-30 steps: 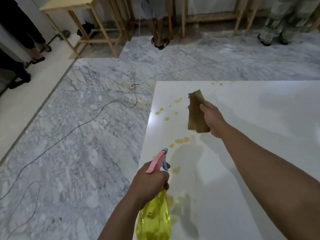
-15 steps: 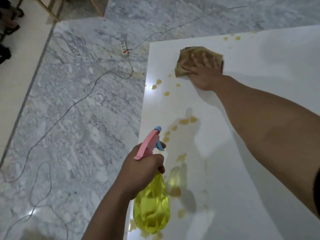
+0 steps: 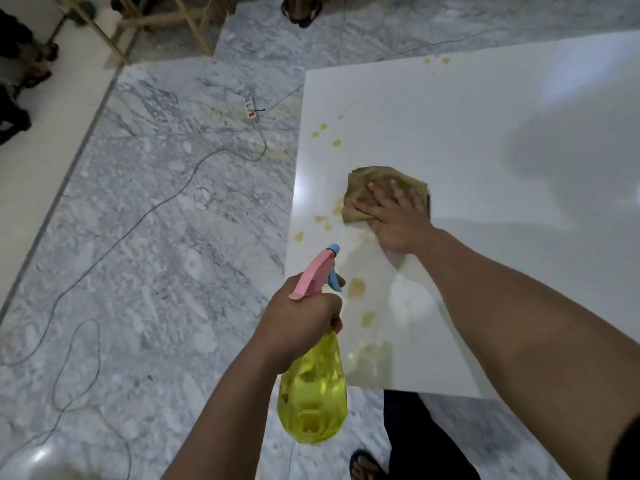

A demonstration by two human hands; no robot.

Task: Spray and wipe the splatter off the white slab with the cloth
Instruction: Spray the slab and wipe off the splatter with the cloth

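White slab (image 3: 485, 140) lying flat on a grey-veined marble floor (image 3: 166, 237); all places below given relative to this slab.

Right hand (image 3: 394, 220) pressed flat on a brown cloth (image 3: 377, 183) near the slab's left edge, fingers straight and spread, palm partly on the bare slab just behind the cloth. Cloth crumpled, lying flat on the slab.

Yellow-brown splatter (image 3: 323, 131) in scattered drops along the left edge: a cluster beyond the cloth, more drops just left of the cloth, larger blots (image 3: 356, 287) nearer the front edge, and a few specks (image 3: 437, 59) at the far edge.

Left hand (image 3: 301, 320) held above the slab's front left corner, fingers clenched around the neck of a spray bottle (image 3: 313, 386), one fingertip at the blue trigger. Bottle body translucent yellow, head pink, nozzle tip blue, pointing over the slab. No label or writing readable on the bottle.

Off the slab's left edge: a white power strip (image 3: 250, 108) with a red switch, its thin cable (image 3: 138, 220) trailing across the floor; any print on it too small to read. Beyond the far left corner, wooden table legs (image 3: 194, 26).
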